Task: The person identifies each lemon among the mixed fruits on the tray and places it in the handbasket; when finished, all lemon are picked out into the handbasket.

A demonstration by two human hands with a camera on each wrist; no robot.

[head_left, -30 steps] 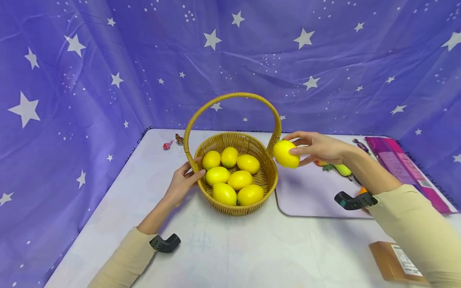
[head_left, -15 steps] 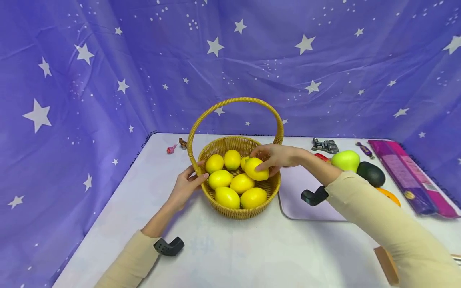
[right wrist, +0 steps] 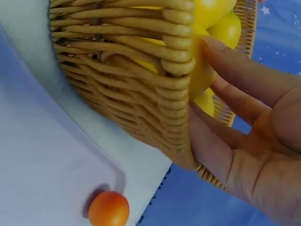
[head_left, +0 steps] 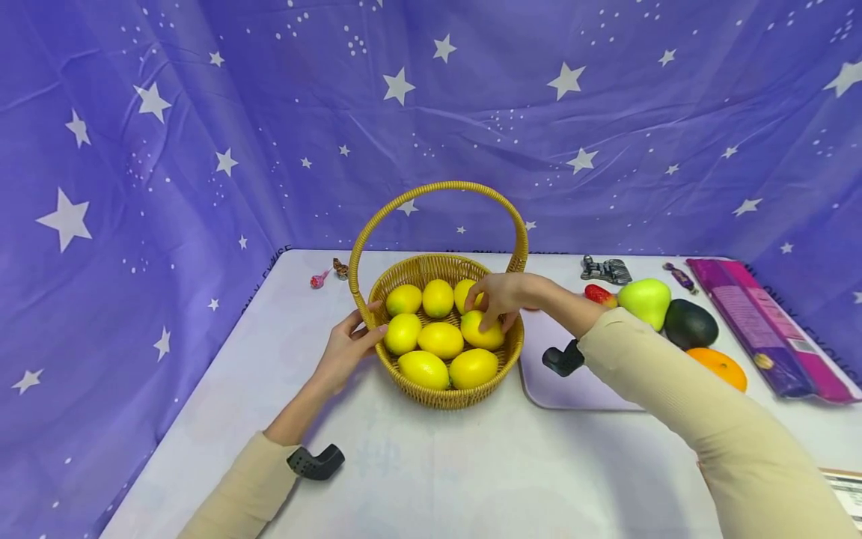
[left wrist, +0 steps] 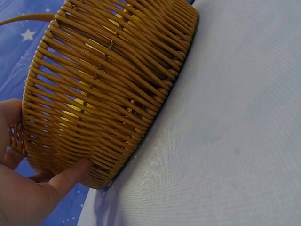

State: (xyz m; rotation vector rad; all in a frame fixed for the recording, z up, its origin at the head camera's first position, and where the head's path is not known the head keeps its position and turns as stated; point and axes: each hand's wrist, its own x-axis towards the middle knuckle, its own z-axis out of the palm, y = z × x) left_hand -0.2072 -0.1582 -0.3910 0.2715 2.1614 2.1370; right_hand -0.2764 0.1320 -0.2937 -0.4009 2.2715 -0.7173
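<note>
A wicker basket (head_left: 444,401) with a tall arched handle stands on the white table, several yellow lemons (head_left: 441,340) inside it. My left hand (head_left: 343,348) grips its left side at the handle's base; in the left wrist view the hand's fingers (left wrist: 70,176) lie against the woven wall (left wrist: 103,89). My right hand (head_left: 505,293) reaches over the right rim and holds a lemon (head_left: 486,335) among the others. Seen from the right wrist, thumb and fingers (right wrist: 249,70) are around this lemon (right wrist: 200,70), just inside the rim, which partly hides it.
Right of the basket lies a pale lilac tray (head_left: 579,393). Near it are a strawberry (head_left: 599,294), a green pear (head_left: 644,299), an avocado (head_left: 691,325), an orange (head_left: 720,367) and a pink-purple packet (head_left: 768,329). A lollipop (head_left: 319,281) lies at the back left.
My right hand has carried its lemon from beyond the right rim leftward and down into the basket. Some lemons inside have shifted slightly. My left hand has stayed on the basket.
</note>
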